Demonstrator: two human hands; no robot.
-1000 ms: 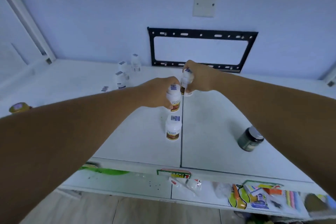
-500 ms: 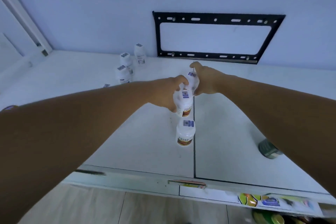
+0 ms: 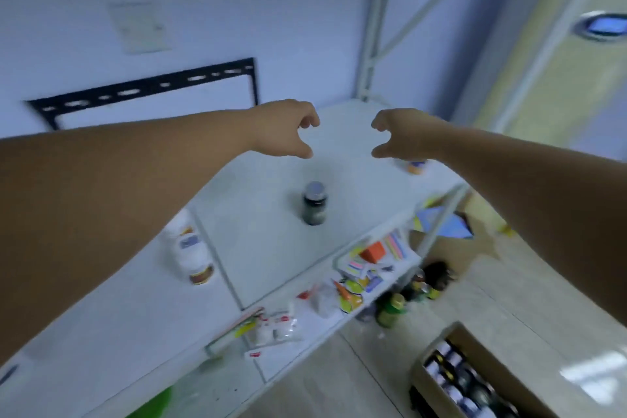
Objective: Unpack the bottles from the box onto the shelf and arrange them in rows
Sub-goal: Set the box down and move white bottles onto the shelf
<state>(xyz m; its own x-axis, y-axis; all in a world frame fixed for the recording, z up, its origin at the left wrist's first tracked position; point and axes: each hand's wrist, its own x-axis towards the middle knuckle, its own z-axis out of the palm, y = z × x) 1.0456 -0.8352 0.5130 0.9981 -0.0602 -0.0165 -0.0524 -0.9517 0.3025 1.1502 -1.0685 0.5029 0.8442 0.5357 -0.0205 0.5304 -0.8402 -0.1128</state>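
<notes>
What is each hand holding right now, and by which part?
Nothing: the left hand and the right hand are both empty, fingers loosely curled, above the shelf.

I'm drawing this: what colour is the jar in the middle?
Dark green-black jar, grey lid; head view.

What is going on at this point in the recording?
A person is stocking a white shelf with bottles. Right now the left hand and right hand both hold nothing and hover above the shelf with fingers loosely curled. White bottles stand on the shelf by the left forearm, and a dark bottle stands alone mid-shelf. A cardboard box on the floor, lower right, has more bottles in it.
</notes>
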